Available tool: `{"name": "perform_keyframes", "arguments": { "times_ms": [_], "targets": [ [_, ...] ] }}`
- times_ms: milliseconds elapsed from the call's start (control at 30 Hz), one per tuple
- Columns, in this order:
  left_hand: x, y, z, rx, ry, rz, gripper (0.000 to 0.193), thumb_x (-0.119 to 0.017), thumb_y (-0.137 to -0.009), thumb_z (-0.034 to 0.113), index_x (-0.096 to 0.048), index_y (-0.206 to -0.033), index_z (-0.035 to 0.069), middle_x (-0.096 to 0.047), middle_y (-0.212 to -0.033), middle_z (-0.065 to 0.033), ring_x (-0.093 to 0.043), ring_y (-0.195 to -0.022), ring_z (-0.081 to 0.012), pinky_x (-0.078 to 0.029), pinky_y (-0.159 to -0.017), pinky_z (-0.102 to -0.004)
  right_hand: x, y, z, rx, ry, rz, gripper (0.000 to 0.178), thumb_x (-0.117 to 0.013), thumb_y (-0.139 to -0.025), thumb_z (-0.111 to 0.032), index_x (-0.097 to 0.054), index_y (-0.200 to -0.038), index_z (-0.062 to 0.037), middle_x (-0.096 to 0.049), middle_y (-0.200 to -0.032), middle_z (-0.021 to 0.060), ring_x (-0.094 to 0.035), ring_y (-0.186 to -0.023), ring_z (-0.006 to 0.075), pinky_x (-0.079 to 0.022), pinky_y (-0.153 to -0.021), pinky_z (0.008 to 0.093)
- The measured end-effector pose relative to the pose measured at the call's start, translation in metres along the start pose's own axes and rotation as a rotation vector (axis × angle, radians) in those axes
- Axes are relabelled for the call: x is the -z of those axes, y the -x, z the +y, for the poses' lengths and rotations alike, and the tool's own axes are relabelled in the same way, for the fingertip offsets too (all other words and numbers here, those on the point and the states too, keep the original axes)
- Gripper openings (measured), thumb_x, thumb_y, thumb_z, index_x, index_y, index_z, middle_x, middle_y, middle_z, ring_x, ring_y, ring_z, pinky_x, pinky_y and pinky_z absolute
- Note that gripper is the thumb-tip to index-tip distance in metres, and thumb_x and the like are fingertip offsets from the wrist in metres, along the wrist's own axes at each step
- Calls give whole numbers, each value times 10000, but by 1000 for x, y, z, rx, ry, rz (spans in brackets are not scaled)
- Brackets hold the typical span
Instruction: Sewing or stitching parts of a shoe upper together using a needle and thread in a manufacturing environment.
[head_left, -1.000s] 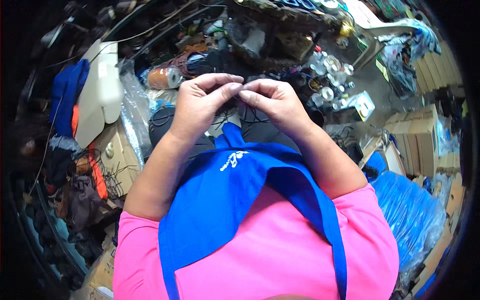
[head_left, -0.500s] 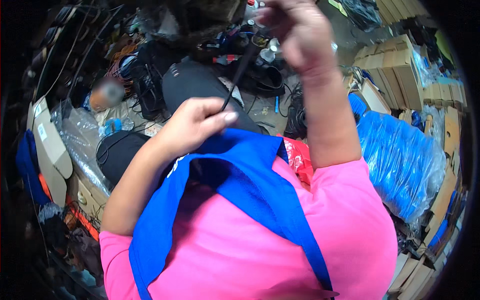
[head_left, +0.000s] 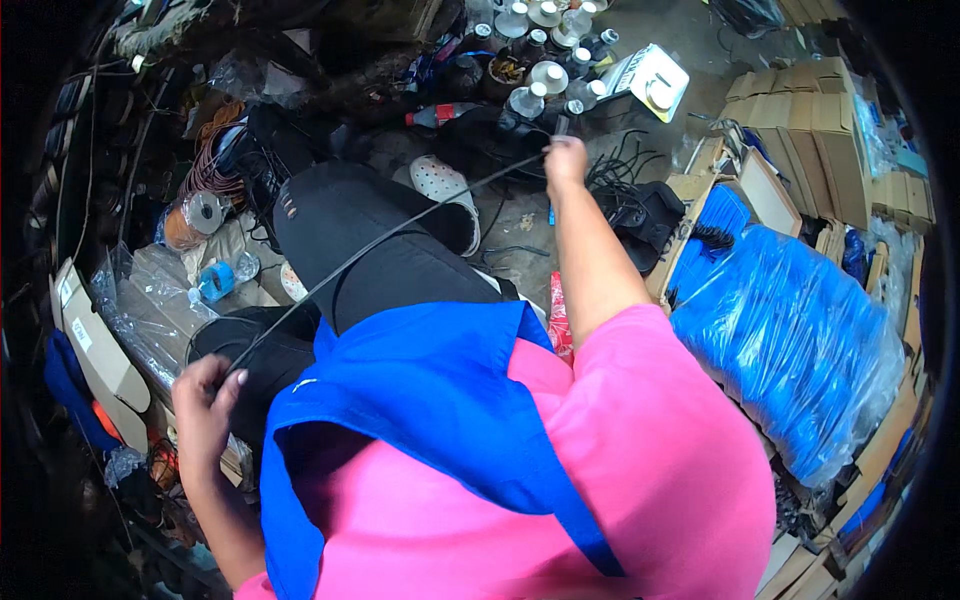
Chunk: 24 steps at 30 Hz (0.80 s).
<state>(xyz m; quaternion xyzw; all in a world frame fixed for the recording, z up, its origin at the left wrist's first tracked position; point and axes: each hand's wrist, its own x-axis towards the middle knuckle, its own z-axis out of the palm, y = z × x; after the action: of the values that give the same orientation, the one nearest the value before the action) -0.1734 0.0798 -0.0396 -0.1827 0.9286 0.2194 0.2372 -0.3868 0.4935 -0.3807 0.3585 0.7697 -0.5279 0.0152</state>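
Note:
A thin dark cord (head_left: 400,229) runs taut and slanting across my lap, over my black-trousered legs. Its near left end is pinched in my left hand (head_left: 205,392), low beside my knee. My right hand (head_left: 566,165) grips the other end, farther forward and to the right, with the arm stretched out. A short greyish piece juts above the right fist; I cannot make out what it is. Beneath the cord, a blue apron (head_left: 420,360) covers my front, and a white spotted clog (head_left: 438,180) shows beyond my leg.
Several bottles (head_left: 525,100) and a white jug (head_left: 655,85) stand ahead. On the right are a plastic-wrapped blue bundle (head_left: 790,330), stacked cardboard boxes (head_left: 800,120) and tangled black cables (head_left: 625,185). A wire spool (head_left: 195,218) and clear plastic sheeting (head_left: 150,300) lie left.
My left hand has moved left and down, and my right hand has come down from higher up. The cord between them is now stretched long and straight.

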Motion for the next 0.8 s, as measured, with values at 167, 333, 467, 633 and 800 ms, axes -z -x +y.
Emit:
{"name": "perform_keyframes", "arguments": {
  "times_ms": [167, 333, 467, 633, 800],
  "targets": [
    [13, 13, 4, 8, 168, 132, 267, -685, -662, 44, -600, -906, -22, -576, -853, -102, -551, -820, -238, -431, -770, -327, 43, -35, 15, 108, 468, 88, 150, -529, -780, -123, -625, -871, -52, -645, -844, 125, -617, -769, 281, -481, -716, 391],
    [10, 11, 9, 7, 31, 157, 421, -670, -669, 44, -572, -1076, -5, -528, -1097, -132, -495, -1065, -259, -356, -949, -342, 52, -13, 8, 870, 1085, -406, 122, -542, -779, -156, -605, -870, -106, -552, -1067, 82, -542, -926, 274, -460, -785, 388],
    [5, 16, 15, 32, 24, 141, 428, -662, -675, 48, -573, -1091, 2, -514, -1150, -136, -477, -1113, -270, -341, -977, -360, 58, -6, -6, 953, 1124, -471, 174, -526, -793, -148, -601, -944, -104, -514, -1159, 59, -534, -986, 282, -458, -823, 382],
    [-4, 17, 24, 4, 48, 146, 385, -657, -682, 51, -587, -1058, 6, -518, -1156, -131, -484, -1105, -272, -359, -962, -361, 39, -4, -6, 670, 1431, -899, 277, -493, -812, -115, -590, -1071, -112, -487, -1240, 65, -505, -1100, 276, -446, -891, 368],
    [-5, 21, 36, -60, 49, 177, 353, -649, -688, 39, -592, -1035, 4, -529, -1141, -128, -504, -1080, -274, -375, -946, -358, 36, -11, -9, 641, 1458, -826, 249, -508, -789, -121, -597, -1020, -93, -500, -1199, 118, -543, -1039, 309, -452, -865, 408]
  ]
}}
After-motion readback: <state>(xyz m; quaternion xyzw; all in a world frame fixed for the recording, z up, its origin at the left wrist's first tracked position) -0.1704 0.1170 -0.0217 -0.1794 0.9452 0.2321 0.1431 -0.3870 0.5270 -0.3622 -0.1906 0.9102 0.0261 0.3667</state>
